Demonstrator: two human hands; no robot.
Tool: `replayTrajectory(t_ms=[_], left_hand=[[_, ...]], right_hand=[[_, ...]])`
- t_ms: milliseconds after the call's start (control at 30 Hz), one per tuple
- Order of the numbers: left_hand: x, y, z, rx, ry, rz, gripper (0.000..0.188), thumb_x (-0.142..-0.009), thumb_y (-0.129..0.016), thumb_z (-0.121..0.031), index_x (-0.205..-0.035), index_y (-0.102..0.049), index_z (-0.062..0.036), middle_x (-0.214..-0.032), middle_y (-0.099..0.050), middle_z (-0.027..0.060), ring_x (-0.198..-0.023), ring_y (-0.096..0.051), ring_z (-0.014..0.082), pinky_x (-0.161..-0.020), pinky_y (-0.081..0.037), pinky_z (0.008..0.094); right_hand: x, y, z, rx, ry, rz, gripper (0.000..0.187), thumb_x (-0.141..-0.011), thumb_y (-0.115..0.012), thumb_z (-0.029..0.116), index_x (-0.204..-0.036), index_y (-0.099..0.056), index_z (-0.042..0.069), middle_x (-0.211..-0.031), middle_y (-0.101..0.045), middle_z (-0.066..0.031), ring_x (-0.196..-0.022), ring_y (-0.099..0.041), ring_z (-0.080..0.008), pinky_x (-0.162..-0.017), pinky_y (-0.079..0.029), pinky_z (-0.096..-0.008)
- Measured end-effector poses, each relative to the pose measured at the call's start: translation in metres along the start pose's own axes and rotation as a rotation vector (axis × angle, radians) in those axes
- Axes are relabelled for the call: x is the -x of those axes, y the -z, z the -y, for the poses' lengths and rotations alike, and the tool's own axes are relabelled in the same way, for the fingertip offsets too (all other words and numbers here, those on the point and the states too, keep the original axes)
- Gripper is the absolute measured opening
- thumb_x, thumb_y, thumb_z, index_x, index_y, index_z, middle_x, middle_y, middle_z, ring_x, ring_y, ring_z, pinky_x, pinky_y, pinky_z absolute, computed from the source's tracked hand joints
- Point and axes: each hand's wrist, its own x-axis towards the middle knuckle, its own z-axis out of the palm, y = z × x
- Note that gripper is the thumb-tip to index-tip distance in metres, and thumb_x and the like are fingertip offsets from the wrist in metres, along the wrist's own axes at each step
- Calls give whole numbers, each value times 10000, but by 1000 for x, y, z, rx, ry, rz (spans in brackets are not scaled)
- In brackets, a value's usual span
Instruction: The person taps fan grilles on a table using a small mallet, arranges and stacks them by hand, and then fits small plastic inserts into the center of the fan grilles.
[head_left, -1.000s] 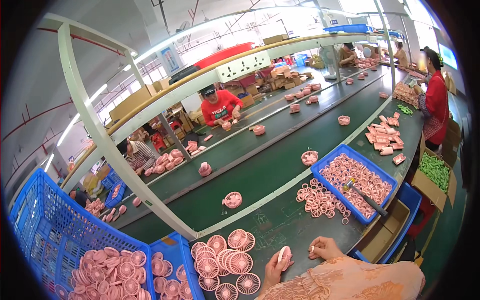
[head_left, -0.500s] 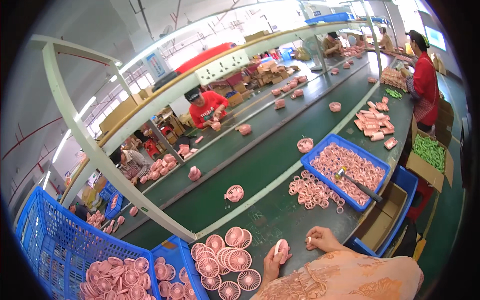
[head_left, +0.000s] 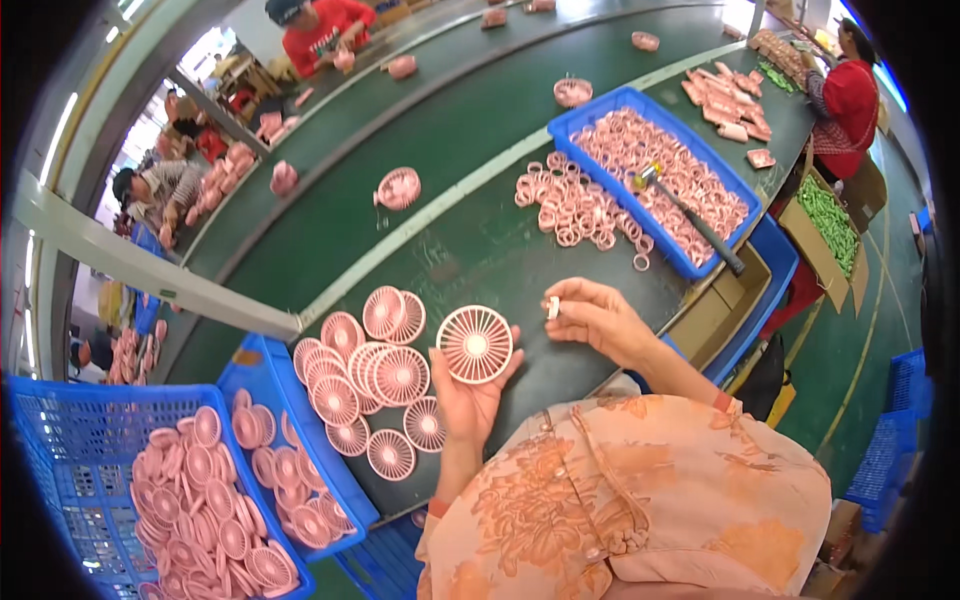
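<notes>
My left hand (head_left: 470, 402) holds a round pink fan grille (head_left: 476, 345), its ribbed face turned up with a pale disc at the centre. Between the fingertips of my right hand (head_left: 606, 322) is a small white piece (head_left: 553, 308), too small to name, held just right of the grille and apart from it. Beside my left hand, several more pink grilles (head_left: 390, 455) lie in an overlapping pile on the dark green worktop (head_left: 480, 240).
Pink rings fill a blue tray (head_left: 566, 122) with a hammer (head_left: 690, 215) across it; loose rings (head_left: 575, 205) lie alongside. Blue crates (head_left: 45, 480) of grilles stand at lower left. A conveyor belt (head_left: 330, 240) carries pink parts; several people work around it. Green pieces (head_left: 828, 222) fill a carton.
The view has tilted down, nearer my hands. My left hand has turned the grille from edge-on to face up. My right hand still pinches the small white piece, now shown more plainly.
</notes>
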Motion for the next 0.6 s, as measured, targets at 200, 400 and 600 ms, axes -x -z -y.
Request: replayTrajectory(t_ms=[200,400,600], left_hand=[[8,0,12,-115,33,-148,607,-1082,-293,-505,-1364,-467,3,-1318,-586,196,-1226,-595,351,-996,-550,493],[9,-3,17,-355,-81,-330,539,-1096,-329,-437,-1291,-501,35,-1230,-617,156,-1089,-658,233,-902,-596,374],[11,3,10,-375,-115,-286,398,-1093,-413,-327,-1220,-548,27,-1149,-656,133,-1013,-686,204,-848,-621,358]], right_hand=[[-1,-10,-22,140,-4,-14,227,-964,-665,94,-1181,-636,35,-1060,-677,-36,-937,-683,-134,-866,-582,-306],[-2,-15,-27,191,41,28,251,-958,-683,105,-1185,-632,13,-1069,-679,-61,-928,-683,-130,-843,-594,-293],[-2,-25,-28,232,81,68,288,-942,-684,62,-1212,-618,-13,-1029,-671,-65,-951,-680,-130,-844,-595,-277]])
